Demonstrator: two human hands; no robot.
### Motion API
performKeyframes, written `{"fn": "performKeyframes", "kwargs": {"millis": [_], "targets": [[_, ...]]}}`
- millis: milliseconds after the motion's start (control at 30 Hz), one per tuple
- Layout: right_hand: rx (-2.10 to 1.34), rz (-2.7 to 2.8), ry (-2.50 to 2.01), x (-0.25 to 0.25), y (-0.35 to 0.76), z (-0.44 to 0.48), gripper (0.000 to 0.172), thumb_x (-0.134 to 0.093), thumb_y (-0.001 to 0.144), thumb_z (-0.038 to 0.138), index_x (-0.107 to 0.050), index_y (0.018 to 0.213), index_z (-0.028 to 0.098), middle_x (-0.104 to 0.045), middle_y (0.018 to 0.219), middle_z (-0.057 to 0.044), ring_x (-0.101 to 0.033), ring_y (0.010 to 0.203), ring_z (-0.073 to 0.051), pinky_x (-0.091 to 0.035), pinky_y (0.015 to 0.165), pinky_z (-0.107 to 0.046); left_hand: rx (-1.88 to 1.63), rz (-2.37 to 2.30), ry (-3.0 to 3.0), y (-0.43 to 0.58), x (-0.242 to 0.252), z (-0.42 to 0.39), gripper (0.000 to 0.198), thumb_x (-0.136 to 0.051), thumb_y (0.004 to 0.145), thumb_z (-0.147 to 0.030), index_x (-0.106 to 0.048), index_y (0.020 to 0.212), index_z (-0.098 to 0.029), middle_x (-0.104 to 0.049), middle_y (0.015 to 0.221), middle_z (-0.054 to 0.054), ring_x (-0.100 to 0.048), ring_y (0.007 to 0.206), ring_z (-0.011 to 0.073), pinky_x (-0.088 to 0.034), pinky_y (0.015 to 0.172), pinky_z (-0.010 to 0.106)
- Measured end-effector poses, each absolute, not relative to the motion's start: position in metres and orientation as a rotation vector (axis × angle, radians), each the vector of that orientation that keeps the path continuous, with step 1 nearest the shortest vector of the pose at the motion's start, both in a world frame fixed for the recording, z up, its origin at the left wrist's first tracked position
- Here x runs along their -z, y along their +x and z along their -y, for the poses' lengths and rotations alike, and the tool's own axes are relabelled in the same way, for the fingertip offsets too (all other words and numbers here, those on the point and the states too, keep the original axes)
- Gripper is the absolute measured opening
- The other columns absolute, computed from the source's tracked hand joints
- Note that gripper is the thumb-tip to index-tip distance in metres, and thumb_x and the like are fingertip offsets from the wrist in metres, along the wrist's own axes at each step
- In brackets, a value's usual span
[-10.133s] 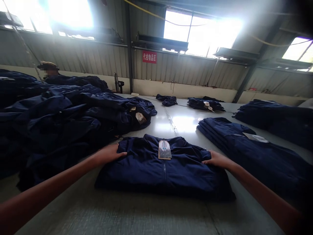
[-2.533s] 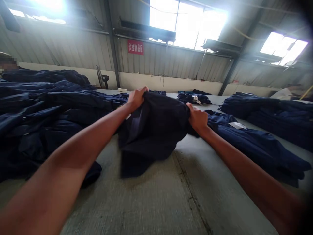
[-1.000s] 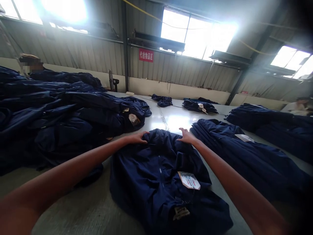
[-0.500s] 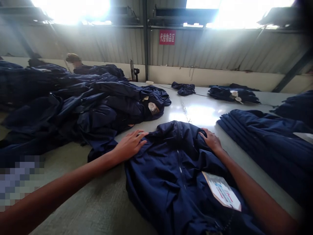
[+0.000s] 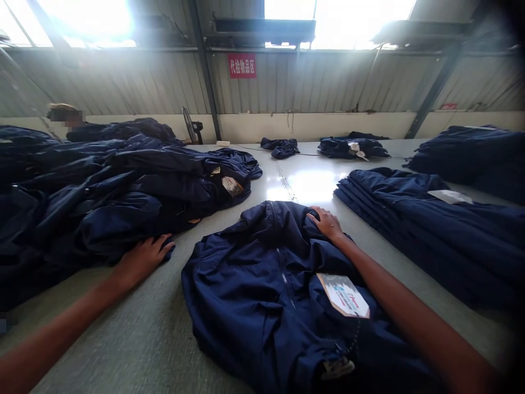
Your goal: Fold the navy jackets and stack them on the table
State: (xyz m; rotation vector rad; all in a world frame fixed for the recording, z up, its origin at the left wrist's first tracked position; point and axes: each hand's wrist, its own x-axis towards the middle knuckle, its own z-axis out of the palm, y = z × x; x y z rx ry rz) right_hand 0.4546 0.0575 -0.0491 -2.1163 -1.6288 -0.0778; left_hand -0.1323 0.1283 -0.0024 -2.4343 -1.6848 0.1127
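Observation:
A navy jacket with a front zipper lies in front of me, its collar end pointing away. A printed hang tag rests on its chest. My right hand is at the jacket's far right shoulder, fingers curled over the fabric there. To the left, my left hand lies on the near edge of a loose heap of navy garments. Its fingers are stretched out and somewhat apart, with a bit of dark cloth beneath their tips.
On the right, a neat stack of folded navy garments bears a tag. Another stack stands behind it. Smaller bundles lie at the table's far side. A fan and a person are behind the heap.
My left hand has left the jacket's left shoulder and moved left to the heap. My right hand stays on the jacket. The view has turned to the right.

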Motion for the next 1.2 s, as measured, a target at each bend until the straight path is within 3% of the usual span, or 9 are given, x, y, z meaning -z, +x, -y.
{"fn": "performKeyframes", "kwargs": {"millis": [167,300,433,567,667,800,867,1067,1200], "targets": [[0.065,1.63,-2.093,0.046,0.451,-0.053,0.044,-0.051,0.105,0.045,-0.06,0.142,0.023,-0.07,0.135,-0.011,-0.064,0.122,-0.03,-0.048,0.102,-0.04,-0.103,1.42,-2.342,-0.043,-0.059,-0.107,0.054,-0.035,0.103,-0.038,-0.055,0.151,-0.023,-0.074,0.114,0.018,-0.07,0.105,0.0409,-0.054,0.085,0.05],[0.035,1.617,-2.092,0.042,0.45,-0.049,0.042,-0.044,0.108,0.043,-0.059,0.142,0.023,-0.069,0.138,-0.011,-0.063,0.124,-0.028,-0.047,0.103,-0.038,0.325,1.265,-2.667,0.042,-0.076,-0.111,0.054,-0.038,0.104,-0.056,-0.055,0.15,-0.031,-0.07,0.134,0.011,-0.067,0.122,0.0337,-0.05,0.101,0.043],[-0.009,1.601,-2.11,0.038,0.449,-0.046,0.044,-0.029,0.112,0.037,-0.065,0.132,0.022,-0.072,0.132,-0.01,-0.065,0.122,-0.025,-0.047,0.102,-0.035,0.369,1.34,-2.99,0.113,-0.041,-0.153,0.074,-0.038,0.102,-0.067,-0.048,0.155,-0.017,-0.05,0.161,0.016,-0.047,0.148,0.0326,-0.039,0.118,0.041],[-0.052,1.573,-2.145,0.032,0.455,-0.045,0.049,-0.028,0.112,0.038,-0.072,0.123,0.02,-0.075,0.125,-0.014,-0.067,0.12,-0.028,-0.048,0.101,-0.037,0.556,1.376,-3.02,0.153,0.007,-0.178,0.065,-0.024,0.109,-0.051,-0.05,0.15,-0.008,-0.053,0.156,0.02,-0.046,0.148,0.0296,-0.034,0.122,0.042],[-0.151,1.642,-2.113,0.018,0.469,-0.042,0.041,-0.048,0.107,0.037,-0.062,0.142,0.024,-0.076,0.124,-0.01,-0.069,0.117,-0.026,-0.05,0.1,-0.035,0.686,1.337,-2.983,0.158,0.027,-0.181,0.055,-0.029,0.107,-0.038,-0.051,0.15,-0.011,-0.055,0.155,0.017,-0.046,0.147,0.0282,-0.032,0.124,0.043],[-0.412,1.781,-2.082,-0.006,0.489,-0.037,0.091,-0.081,0.084,0.036,-0.038,0.163,0.02,-0.08,0.107,-0.006,-0.075,0.096,-0.023,-0.056,0.088,-0.03,0.75,1.246,-2.993,0.151,0.036,-0.186,0.058,-0.05,0.098,-0.037,-0.049,0.152,-0.015,-0.056,0.153,0.014,-0.048,0.143,0.0308,-0.037,0.121,0.045],[-0.501,1.789,-2.075,-0.014,0.492,-0.037,0.098,-0.083,0.083,0.041,-0.034,0.164,0.016,-0.081,0.104,-0.007,-0.076,0.092,-0.023,-0.057,0.088,-0.031,0.713,1.201,-3.039,0.149,0.035,-0.194,0.068,-0.059,0.093,-0.043,-0.046,0.155,-0.016,-0.055,0.154,0.014,-0.049,0.143,0.0331,-0.039,0.119,0.047],[-0.311,1.853,-2.081,-0.012,0.473,-0.046,0.075,-0.075,0.09,0.038,-0.049,0.156,0.015,-0.059,0.152,-0.017,-0.053,0.142,-0.033,-0.039,0.12,-0.045,0.559,1.211,-3.113,0.142,0.018,-0.216,0.083,-0.08,0.068,-0.065,-0.067,0.133,-0.016,-0.062,0.143,0.018,-0.055,0.133,0.042,-0.043,0.113,0.049],[-0.411,1.99,-2.051,-0.011,0.457,-0.044,0.058,-0.08,0.082,0.029,-0.066,0.138,0.021,-0.068,0.141,-0.009,-0.062,0.13,-0.03,-0.046,0.112,-0.037,0.507,1.208,-3.304,0.136,0.007,-0.214,0.078,-0.079,0.065,-0.064,-0.066,0.125,-0.015,-0.074,0.116,0.013,-0.067,0.109,0.0368,-0.053,0.095,0.043]]}}
